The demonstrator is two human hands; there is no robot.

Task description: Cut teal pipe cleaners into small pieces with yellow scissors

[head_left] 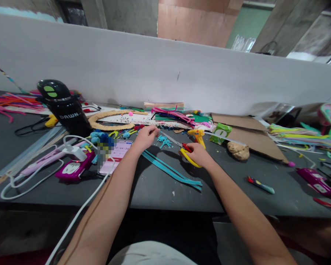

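Yellow-handled scissors [180,144] are gripped in the right hand [200,155], blades pointing left toward teal snippets [163,140]. The left hand [146,137] pinches its fingers together, perhaps on a snippet; teal strips [172,170] lie nearer, between both forearms.

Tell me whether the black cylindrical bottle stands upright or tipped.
Upright: the black cylindrical bottle rests on its base, domed lid on top.

even overhead light falling on the dark desk [160,191], soft shadows pooling on it, fisheye lens bowing the white partition [127,70], corners blurring and darkening
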